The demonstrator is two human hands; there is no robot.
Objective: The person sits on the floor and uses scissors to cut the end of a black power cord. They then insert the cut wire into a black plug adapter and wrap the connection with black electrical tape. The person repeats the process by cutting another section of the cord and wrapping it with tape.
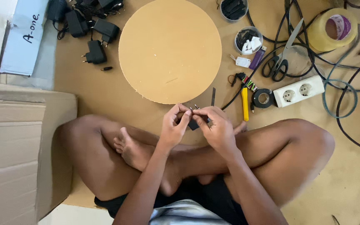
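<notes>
Head cam: I'm looking straight down at a person sitting cross-legged on a cardboard floor (105,89), both hands working just in front of the shins.

Plug: small black plug (193,123) with two metal pins, pinched between both hands right at the near edge of the round board (169,50).

Left hand: left hand (174,125) is closed on the plug's left side, thumb and fingertips curled onto it.

Right hand: right hand (217,127) is closed on the right side, fingertips meeting the left ones over the top.

Key relation: pins point up and away from the body, toward the board, so the plug's long axis runs roughly fore-aft. Both hands are on it; the body sits a bit more under the right fingers, I think, but most of it is hidden.

Off to the right: yellow cutter (245,104), tape roll (263,98), white socket strip (298,91), scissors (282,54), cables (346,89), big roll of clear tape (333,28).

Top left: pile of black adapters (89,25).

Left edge: cardboard boxes (11,154).
</notes>
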